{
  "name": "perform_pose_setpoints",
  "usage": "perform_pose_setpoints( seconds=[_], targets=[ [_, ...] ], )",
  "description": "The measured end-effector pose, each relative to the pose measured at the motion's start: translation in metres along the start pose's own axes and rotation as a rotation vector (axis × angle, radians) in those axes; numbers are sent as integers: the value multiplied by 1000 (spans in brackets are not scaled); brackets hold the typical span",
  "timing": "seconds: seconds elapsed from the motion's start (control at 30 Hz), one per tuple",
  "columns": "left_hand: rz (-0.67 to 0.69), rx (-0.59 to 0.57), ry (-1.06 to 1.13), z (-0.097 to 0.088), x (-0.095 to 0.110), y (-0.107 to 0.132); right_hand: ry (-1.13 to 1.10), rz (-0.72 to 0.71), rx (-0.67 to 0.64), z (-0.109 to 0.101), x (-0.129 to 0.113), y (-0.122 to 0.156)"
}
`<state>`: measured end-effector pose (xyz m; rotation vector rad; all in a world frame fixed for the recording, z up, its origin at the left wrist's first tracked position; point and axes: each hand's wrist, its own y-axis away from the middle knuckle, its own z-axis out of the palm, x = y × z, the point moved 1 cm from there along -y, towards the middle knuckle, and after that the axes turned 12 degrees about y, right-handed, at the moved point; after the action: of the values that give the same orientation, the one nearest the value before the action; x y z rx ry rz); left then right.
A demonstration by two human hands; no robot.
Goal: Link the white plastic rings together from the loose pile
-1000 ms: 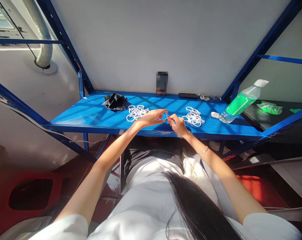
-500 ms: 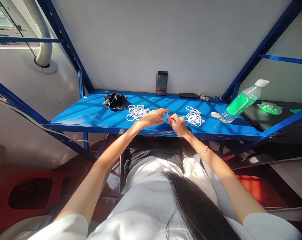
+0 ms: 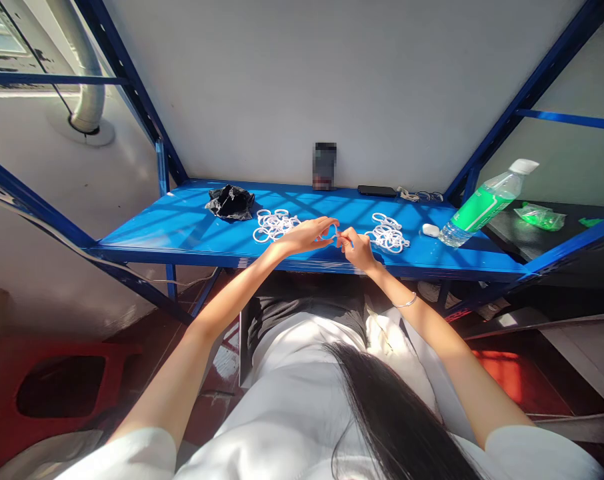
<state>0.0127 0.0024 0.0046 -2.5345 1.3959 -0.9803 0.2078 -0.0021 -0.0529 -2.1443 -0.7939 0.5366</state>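
Because two-sided support probably steadies it, fingers of the left hand [image 3: 308,235] and right hand [image 3: 356,249] grasp a thin pale loop [image 3: 336,231] between heaped white loops [image 3: 388,236].

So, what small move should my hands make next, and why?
Perhaps ease the right hand slightly along the pale loop while the left hand steadies it: both hands meet at it, and the right one seems to pinch its edge.

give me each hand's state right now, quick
Left hand: closed, holding a small pale loop.
Right hand: closed, pinching the same loop.
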Motion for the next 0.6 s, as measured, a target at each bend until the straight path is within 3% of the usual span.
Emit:
perform_pose_setpoints(
  seconds=[0.6],
  targets=[
    [-59,48,6,-10,10,2,143,12,39,-1,-3,-4]
  ],
)
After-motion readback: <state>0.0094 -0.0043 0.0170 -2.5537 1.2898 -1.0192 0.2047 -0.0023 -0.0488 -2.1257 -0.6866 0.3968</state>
